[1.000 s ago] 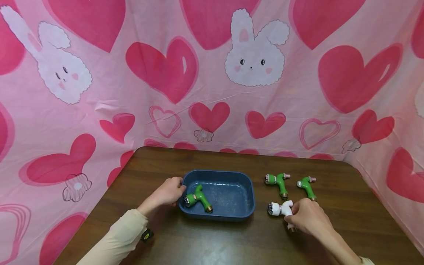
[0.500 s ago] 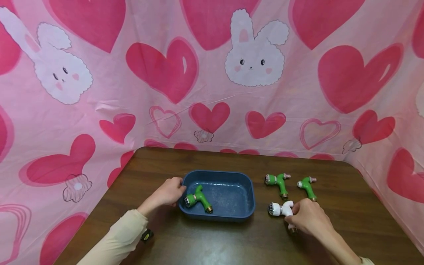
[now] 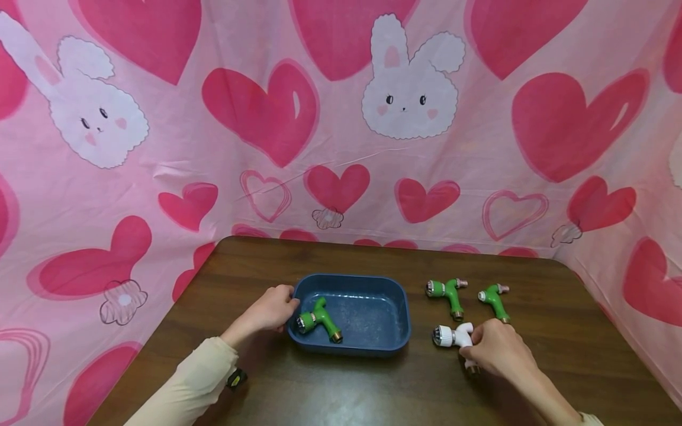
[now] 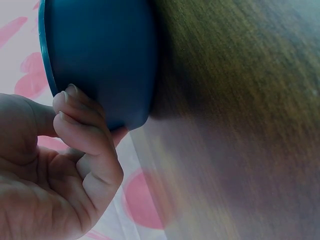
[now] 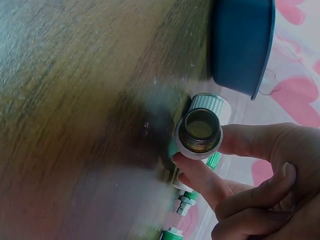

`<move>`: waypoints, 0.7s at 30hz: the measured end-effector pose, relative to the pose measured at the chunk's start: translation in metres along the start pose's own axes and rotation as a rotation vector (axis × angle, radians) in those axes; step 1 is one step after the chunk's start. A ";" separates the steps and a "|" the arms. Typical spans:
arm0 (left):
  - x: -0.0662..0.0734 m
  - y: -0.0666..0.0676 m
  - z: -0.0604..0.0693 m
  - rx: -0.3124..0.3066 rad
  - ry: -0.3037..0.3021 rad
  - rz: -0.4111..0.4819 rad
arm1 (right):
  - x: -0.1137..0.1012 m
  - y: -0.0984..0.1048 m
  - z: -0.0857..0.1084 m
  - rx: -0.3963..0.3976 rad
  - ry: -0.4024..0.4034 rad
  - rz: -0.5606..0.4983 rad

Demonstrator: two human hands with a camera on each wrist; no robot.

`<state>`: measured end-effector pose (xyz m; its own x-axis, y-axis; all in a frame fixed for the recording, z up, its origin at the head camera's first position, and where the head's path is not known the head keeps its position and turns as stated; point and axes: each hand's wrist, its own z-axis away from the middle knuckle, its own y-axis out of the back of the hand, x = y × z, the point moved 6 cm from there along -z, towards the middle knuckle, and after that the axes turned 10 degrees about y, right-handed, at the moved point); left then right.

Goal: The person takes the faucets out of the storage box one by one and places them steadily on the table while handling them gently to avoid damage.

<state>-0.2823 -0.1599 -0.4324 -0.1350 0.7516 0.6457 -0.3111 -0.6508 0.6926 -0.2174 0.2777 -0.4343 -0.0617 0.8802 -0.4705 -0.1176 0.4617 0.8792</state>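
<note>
My left hand (image 3: pixel 269 307) holds the left end of a blue rectangular basin (image 3: pixel 373 349); in the left wrist view its curled fingers (image 4: pixel 85 125) lie against the basin's outer wall. A green tap (image 3: pixel 322 319) with a brass threaded end lies inside the basin at the left. To the right of the basin, my right hand (image 3: pixel 498 349) pinches a white tap (image 3: pixel 453 336) between thumb and fingers. The right wrist view looks into that tap's threaded brass opening (image 5: pixel 201 127). Whether the white tap touches the table is hard to tell.
Beyond the right hand lie two more green taps, one with a ribbed knob (image 3: pixel 446 293) and one slimmer (image 3: pixel 494 300). A small black object (image 3: pixel 237 377) shows by the left sleeve. The wooden table (image 3: pixel 330 390) meets a pink heart-patterned cloth (image 3: pixel 330 142) behind.
The white tap in my right hand has shifted very slightly to the right. My left hand and the basin have stayed in place.
</note>
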 end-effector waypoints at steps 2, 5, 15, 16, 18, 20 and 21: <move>0.000 0.000 0.001 0.001 0.002 -0.001 | 0.000 0.000 0.000 -0.002 -0.001 -0.001; 0.000 0.000 0.001 0.004 -0.001 -0.008 | 0.001 0.001 0.000 -0.001 0.001 0.000; -0.001 -0.001 0.001 0.007 0.009 -0.011 | 0.000 0.002 -0.001 0.002 0.013 0.010; -0.001 -0.001 0.001 0.007 0.009 -0.011 | 0.000 0.002 -0.001 0.000 0.011 0.009; 0.000 0.000 0.002 0.008 0.009 -0.012 | 0.000 0.002 -0.001 -0.004 0.007 0.006; 0.001 0.000 0.002 0.007 0.006 -0.011 | 0.000 0.003 -0.002 -0.003 0.005 0.005; 0.002 0.001 0.002 0.007 0.006 -0.010 | 0.000 0.003 -0.002 -0.002 0.005 0.005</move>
<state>-0.2808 -0.1595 -0.4300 -0.1372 0.7586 0.6369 -0.3062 -0.6440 0.7011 -0.2197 0.2787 -0.4318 -0.0671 0.8820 -0.4665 -0.1197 0.4570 0.8814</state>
